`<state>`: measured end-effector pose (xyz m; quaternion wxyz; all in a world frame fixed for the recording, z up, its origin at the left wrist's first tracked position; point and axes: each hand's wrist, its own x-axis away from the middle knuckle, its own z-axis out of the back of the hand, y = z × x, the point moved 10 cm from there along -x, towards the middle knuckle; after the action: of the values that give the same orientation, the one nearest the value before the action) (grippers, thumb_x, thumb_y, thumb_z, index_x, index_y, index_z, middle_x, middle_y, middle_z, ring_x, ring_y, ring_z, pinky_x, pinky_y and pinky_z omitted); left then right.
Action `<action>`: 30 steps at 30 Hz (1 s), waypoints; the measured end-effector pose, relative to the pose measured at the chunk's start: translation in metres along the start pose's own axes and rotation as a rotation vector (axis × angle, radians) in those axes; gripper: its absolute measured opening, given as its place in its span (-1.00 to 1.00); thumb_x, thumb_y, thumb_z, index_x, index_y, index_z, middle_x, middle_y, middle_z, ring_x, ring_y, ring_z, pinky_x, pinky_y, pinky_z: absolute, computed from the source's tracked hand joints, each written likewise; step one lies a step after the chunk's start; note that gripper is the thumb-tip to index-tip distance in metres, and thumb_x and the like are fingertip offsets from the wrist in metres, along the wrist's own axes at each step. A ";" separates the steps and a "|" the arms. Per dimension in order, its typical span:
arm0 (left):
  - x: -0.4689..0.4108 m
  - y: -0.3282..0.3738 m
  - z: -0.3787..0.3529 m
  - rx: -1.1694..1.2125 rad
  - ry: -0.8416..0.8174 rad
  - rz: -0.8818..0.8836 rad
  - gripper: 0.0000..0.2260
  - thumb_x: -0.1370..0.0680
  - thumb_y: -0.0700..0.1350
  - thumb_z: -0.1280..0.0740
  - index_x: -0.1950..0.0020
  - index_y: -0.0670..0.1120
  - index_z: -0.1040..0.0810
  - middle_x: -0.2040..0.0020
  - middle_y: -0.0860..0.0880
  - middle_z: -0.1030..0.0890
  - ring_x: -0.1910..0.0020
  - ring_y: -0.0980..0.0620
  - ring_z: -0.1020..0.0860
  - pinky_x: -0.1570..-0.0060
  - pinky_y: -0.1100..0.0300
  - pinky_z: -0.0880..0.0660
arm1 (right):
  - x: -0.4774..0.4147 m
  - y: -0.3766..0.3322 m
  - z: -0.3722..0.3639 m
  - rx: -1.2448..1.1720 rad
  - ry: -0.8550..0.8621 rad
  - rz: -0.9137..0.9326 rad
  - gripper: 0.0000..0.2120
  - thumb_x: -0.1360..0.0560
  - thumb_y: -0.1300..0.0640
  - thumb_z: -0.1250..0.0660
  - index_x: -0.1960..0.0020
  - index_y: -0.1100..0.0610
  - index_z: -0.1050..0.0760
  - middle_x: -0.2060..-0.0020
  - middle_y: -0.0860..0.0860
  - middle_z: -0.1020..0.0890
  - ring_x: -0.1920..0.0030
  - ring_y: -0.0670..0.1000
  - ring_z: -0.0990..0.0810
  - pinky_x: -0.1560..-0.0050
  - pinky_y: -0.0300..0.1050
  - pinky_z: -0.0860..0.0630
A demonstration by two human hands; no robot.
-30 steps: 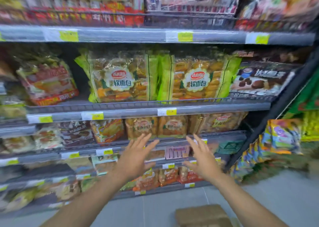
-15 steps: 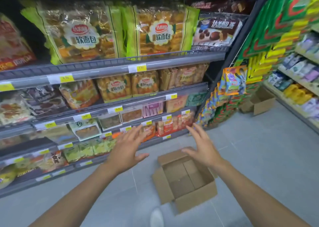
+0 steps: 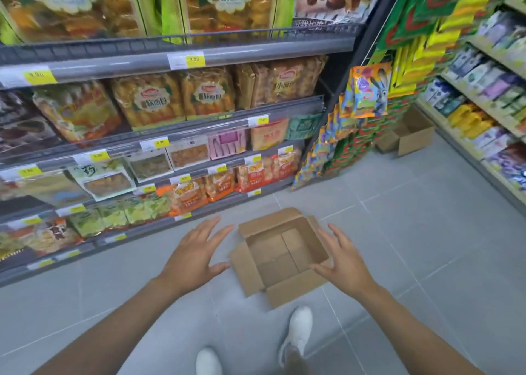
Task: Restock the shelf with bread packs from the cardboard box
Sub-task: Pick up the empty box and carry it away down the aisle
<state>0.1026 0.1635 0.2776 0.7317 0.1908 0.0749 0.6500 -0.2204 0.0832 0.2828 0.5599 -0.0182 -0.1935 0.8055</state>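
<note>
An open cardboard box [image 3: 296, 290] sits on the grey floor below me, flaps spread, with nothing visible inside. My left hand [image 3: 196, 253] hovers just left of the box, fingers straight and spread, holding nothing. My right hand [image 3: 343, 256] hovers over the box's right edge, fingers spread, also holding nothing. Green-edged bread packs [image 3: 225, 1] stand on the upper shelf [image 3: 182, 58] at top left. Smaller bread packs [image 3: 148, 101] fill the shelf below.
Lower shelves hold several snack packs [image 3: 219, 183]. A hanging snack display [image 3: 367, 95] stands at the shelf's right end. A second cardboard box [image 3: 410, 138] lies on the floor by the right-hand shelving [image 3: 484, 89]. My white shoes [image 3: 297, 332] stand near the box.
My view has tilted down from the shelves to the floor. Both open hands have dropped from shelf height to either side of the box.
</note>
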 end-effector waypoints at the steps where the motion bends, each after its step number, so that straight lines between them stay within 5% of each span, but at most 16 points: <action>1: -0.006 0.002 -0.011 0.000 -0.016 0.017 -0.25 -0.54 0.33 -0.29 -0.64 0.21 -0.02 -0.67 0.00 -0.02 -0.64 -0.07 -0.06 -0.55 -0.05 -0.15 | -0.002 0.010 -0.004 -0.010 -0.010 -0.009 -0.11 -0.30 -0.37 -0.28 -0.57 -0.09 -0.21 -0.59 0.02 -0.15 -0.53 0.10 -0.24 -0.38 0.11 -0.33; 11: -0.081 0.025 -0.136 0.166 -0.096 0.365 -0.24 -0.53 0.28 -0.35 -0.63 0.24 -0.03 -0.67 0.00 -0.06 -0.61 -0.12 -0.15 -0.47 -0.08 -0.32 | -0.069 0.136 -0.067 -0.047 -0.302 0.072 -0.14 -0.36 -0.45 -0.16 -0.59 -0.19 -0.10 -0.60 -0.03 -0.08 -0.56 0.04 -0.14 -0.45 0.08 -0.28; 16: -0.122 0.025 -0.216 0.283 -0.042 0.620 -0.28 -0.56 0.21 -0.35 -0.64 0.19 -0.06 -0.66 0.01 -0.06 -0.60 -0.12 -0.16 -0.40 -0.09 -0.39 | -0.134 0.208 -0.115 -0.054 -0.397 0.135 -0.21 -0.46 -0.37 -0.26 -0.57 -0.30 0.02 -0.59 -0.01 -0.12 -0.57 0.09 -0.13 -0.48 0.13 -0.28; 21: -0.153 0.016 -0.330 0.331 -0.110 0.814 -0.29 -0.63 0.21 -0.22 -0.64 0.20 0.14 -0.67 0.02 0.08 -0.64 -0.14 -0.01 -0.45 -0.15 -0.35 | -0.192 0.282 -0.196 0.048 -0.485 0.008 -0.08 -0.42 -0.39 -0.32 -0.61 -0.20 0.09 -0.58 0.10 -0.16 -0.55 0.17 -0.15 -0.48 0.09 -0.22; 25: -0.164 -0.009 -0.425 0.319 -0.186 0.922 -0.25 -0.62 0.24 -0.16 -0.54 0.33 0.38 -0.66 0.08 0.22 -0.64 -0.17 0.11 -0.42 -0.29 -0.33 | -0.220 0.335 -0.274 0.083 -0.570 -0.112 0.05 -0.33 -0.49 -0.32 -0.58 -0.29 0.25 -0.62 0.07 0.01 -0.56 0.24 -0.12 -0.45 0.22 -0.29; 30: -0.174 -0.045 -0.523 0.313 -0.267 0.989 -0.20 -0.61 0.25 -0.17 -0.50 0.35 0.47 -0.66 0.02 0.27 -0.63 -0.25 0.12 -0.43 -0.37 -0.28 | -0.246 0.385 -0.364 0.061 -0.625 -0.170 0.12 -0.31 -0.37 -0.46 -0.56 -0.32 0.27 -0.62 0.01 0.13 -0.58 0.24 -0.01 -0.43 0.39 -0.21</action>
<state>-0.0682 0.0848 -0.2425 0.3042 0.3913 -0.0215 0.8683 -0.3838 -0.1498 -0.2274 0.5390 0.2633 -0.3325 0.7277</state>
